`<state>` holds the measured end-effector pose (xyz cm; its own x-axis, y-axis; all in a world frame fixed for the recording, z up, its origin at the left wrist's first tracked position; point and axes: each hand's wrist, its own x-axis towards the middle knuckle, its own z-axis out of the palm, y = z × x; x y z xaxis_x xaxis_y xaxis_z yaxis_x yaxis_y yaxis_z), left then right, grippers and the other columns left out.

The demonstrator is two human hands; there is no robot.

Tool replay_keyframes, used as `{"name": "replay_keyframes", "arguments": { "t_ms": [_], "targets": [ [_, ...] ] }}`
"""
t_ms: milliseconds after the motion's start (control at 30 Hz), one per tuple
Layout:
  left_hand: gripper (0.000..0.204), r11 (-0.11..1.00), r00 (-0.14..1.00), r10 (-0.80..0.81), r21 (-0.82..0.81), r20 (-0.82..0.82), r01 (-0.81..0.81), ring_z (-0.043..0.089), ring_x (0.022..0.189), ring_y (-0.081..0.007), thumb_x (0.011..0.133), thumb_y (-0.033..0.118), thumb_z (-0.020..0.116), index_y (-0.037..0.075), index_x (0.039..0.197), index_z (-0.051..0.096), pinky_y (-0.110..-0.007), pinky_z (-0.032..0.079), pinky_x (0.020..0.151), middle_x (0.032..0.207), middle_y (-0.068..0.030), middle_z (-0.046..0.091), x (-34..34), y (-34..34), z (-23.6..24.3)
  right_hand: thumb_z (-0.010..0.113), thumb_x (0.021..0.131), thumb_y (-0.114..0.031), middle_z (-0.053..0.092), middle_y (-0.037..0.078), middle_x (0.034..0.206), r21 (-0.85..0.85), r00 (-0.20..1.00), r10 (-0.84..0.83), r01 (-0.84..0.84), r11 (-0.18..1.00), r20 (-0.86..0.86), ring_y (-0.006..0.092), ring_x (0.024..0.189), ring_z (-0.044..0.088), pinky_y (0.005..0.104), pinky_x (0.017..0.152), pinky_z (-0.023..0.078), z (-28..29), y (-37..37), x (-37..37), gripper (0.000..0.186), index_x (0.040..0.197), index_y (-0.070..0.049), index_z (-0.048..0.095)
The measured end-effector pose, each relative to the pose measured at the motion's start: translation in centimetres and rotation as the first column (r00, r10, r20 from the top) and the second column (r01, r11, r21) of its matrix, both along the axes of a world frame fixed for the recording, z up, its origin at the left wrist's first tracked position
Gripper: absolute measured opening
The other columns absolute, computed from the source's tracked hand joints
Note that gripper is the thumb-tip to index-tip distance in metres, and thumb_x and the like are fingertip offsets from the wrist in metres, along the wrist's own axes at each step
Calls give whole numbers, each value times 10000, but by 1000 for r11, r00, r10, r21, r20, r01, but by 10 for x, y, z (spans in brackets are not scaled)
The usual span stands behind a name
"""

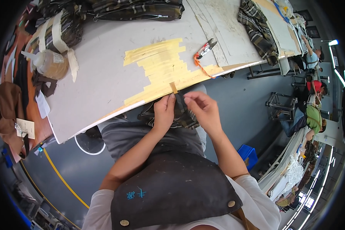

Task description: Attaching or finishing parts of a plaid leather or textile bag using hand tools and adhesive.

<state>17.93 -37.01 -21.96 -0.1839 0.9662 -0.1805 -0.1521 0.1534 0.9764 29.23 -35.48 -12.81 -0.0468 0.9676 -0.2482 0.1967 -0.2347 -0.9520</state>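
Observation:
Dark plaid fabric (188,119) hangs over my lap at the table's front edge. My left hand (165,113) grips its upper edge, thumb on top, next to a dark strip on the piece. A short tan strip (173,87) sticks up from there across the taped table edge. My right hand (204,109) is just right of the dark strip, thumb and forefinger pinched together; whatever is between them is too small to make out. Thread snips (207,48) with an orange cord lie on the table beyond my right hand.
Yellow tape strips (161,61) cover the table (103,76) before me. A plastic squeeze bottle (51,63) stands at left beside a tape-wrapped bundle (65,32). Folded plaid garments (138,9) lie at the back, more plaid cloth (258,32) at right. A blue bin (248,156) is on the floor.

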Motion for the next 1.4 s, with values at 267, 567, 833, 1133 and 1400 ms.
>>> {"name": "replay_keyframes", "arguments": {
  "t_ms": [267, 567, 833, 1133, 1400],
  "targets": [
    [211, 989, 946, -107, 66, -307, 133, 567, 648, -344, 879, 154, 515, -42, 886, 594, -357, 441, 607, 743, -193, 601, -20, 8, 21, 679, 733, -4, 572, -9, 745, 95, 974, 200, -210, 973, 101, 35, 655, 508, 169, 566, 401, -2, -7, 8, 200, 916, -3, 598],
    [181, 913, 672, 150, 363, -725, 188, 602, 704, -299, 739, 38, 650, -7, 910, 612, -330, 488, 618, 808, -149, 629, -44, -14, 67, 686, 691, -1, 549, 65, 706, 419, 899, 32, -234, 877, 436, 136, 525, 562, 231, 455, 439, 4, -21, -8, 192, 867, -10, 609],
    [117, 995, 982, -99, -18, -160, 97, 533, 583, -43, 759, 41, 654, -25, 838, 599, -179, 448, 526, 677, -35, 595, -33, -8, 79, 593, 810, -7, 578, 35, 768, 61, 995, 42, -37, 997, -90, 88, 588, 592, 194, 464, 436, 0, -15, -5, 73, 874, 26, 587],
    [64, 945, 932, -312, -160, -182, 285, 559, 608, -55, 806, 20, 587, -27, 850, 581, -171, 449, 539, 720, -22, 585, -40, 3, 85, 594, 827, -48, 586, 45, 793, -218, 961, 49, -112, 969, -273, 82, 580, 583, 178, 466, 414, -8, -2, 3, 144, 947, 21, 556],
    [78, 960, 959, -248, -167, -140, 224, 557, 604, -58, 759, 13, 625, -37, 814, 597, -194, 469, 557, 685, -38, 604, -36, -2, 89, 554, 847, -44, 591, 40, 852, -233, 915, 72, -176, 956, -397, 88, 606, 587, 190, 491, 429, -12, -2, 9, 138, 971, 16, 558]
  ]
}}
